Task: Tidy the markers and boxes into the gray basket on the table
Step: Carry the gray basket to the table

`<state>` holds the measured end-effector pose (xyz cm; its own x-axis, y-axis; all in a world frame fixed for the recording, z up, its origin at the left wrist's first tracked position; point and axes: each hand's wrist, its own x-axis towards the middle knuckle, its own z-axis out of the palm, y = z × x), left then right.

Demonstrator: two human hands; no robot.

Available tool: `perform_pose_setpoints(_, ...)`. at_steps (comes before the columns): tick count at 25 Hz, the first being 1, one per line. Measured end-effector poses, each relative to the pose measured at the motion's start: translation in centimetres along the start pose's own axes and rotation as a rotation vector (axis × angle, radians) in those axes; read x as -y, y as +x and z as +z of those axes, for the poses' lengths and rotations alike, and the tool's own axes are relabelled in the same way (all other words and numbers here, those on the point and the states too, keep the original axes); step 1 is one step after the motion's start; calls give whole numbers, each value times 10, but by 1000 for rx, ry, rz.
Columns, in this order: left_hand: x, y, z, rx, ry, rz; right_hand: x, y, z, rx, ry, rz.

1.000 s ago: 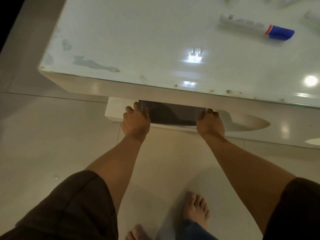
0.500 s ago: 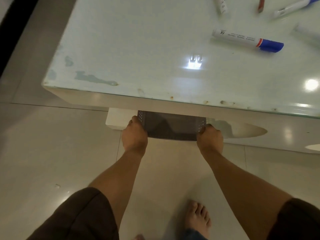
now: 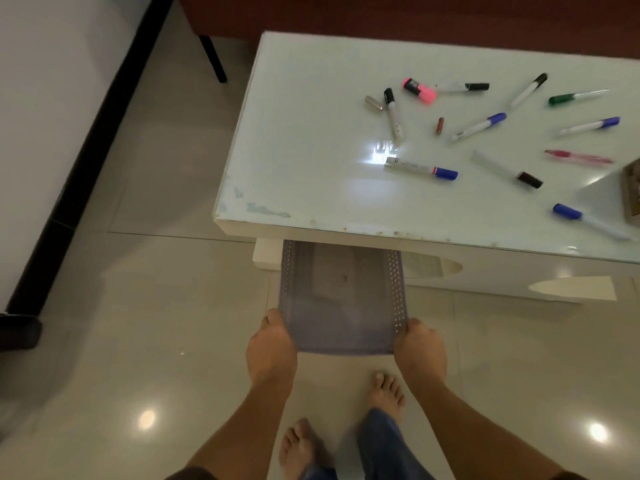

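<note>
A gray perforated basket juts out from under the white glass-topped table, its far end still beneath the table edge. My left hand grips its near left corner and my right hand grips its near right corner. The basket looks empty. Several markers lie scattered on the tabletop, among them a blue-capped marker, a pink highlighter and a green marker. Part of a box shows at the right edge.
A lower white shelf sits under the table beside the basket. My bare feet stand on the glossy tiled floor. A dark chair leg stands beyond the table's left end, and a white wall with black skirting runs along the left.
Both hands have drawn the basket out from under the table toward me. The view has pulled back and now takes in more of the tabletop and many markers.
</note>
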<state>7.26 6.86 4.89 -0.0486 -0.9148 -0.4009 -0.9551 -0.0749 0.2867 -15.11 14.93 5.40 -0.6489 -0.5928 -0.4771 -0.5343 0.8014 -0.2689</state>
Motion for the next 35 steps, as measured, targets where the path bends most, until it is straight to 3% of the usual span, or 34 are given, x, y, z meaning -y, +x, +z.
perform_pose_setpoints(6, 25, -99, -58, 107, 24, -109, 1, -100, -43, 150, -58, 39)
perform_pose_setpoints(10, 36, -136, -67, 131, -6, -124, -7, -138, -41, 138, -141, 26)
perform_pose_setpoints(19, 41, -170, -74, -103, 2, -78, -17, -169, -55, 7, -43, -48)
perform_pose_setpoints(27, -29, -182, -153, -248, -82, 18, -1, -167, -154, -124, 25, -128)
perform_pose_setpoints(35, -105, -100, -248, -334, -66, 130, 66, -110, -255, -200, 50, -217)
